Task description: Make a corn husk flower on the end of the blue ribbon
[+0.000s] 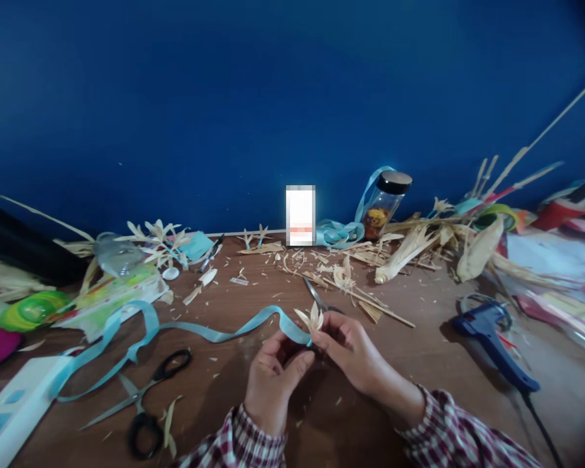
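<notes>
My right hand pinches a small pale flower that looks made of dried corn husk, its petals pointing up. Close against it, my left hand grips the end of a light blue ribbon at the flower's base. From there the ribbon runs left in loose waves across the brown table. Open scissors with black handles lie to the left of my left hand. A second pair of scissors is partly hidden behind the flower and my right hand.
A blue glue gun lies at right, its cable trailing forward. Toward the back stand a black-lidded jar and a ribbon coil amid corn husks. Finished-looking husk flowers sit at back left. A white power strip occupies the front left.
</notes>
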Tool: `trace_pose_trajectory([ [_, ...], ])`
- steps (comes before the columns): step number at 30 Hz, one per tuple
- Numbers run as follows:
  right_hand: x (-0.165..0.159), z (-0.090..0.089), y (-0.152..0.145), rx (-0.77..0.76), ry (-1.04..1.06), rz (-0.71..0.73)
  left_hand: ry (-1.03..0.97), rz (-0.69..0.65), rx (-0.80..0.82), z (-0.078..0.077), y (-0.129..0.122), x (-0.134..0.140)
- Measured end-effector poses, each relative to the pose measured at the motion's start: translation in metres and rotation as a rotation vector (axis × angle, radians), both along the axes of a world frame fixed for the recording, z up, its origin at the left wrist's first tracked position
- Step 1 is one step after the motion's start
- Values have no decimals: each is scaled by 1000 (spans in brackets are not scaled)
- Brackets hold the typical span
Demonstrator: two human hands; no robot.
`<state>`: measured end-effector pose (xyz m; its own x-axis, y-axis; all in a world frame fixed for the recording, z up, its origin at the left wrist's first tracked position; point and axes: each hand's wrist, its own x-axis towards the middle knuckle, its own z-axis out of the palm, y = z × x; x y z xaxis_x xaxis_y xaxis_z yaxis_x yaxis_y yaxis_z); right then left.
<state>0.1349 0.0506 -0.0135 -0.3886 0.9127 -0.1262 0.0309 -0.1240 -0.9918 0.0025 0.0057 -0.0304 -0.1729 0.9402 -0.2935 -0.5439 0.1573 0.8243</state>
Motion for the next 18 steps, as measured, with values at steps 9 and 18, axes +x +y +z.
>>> trace_pose_trajectory([
  [9, 0, 2, -1, -17, -23, 29, -94, -18, -87, -4, -1, -2],
  [18, -1, -2, 2, 27, -60, 39, -74, -6, -99, -17, 2, -4],
])
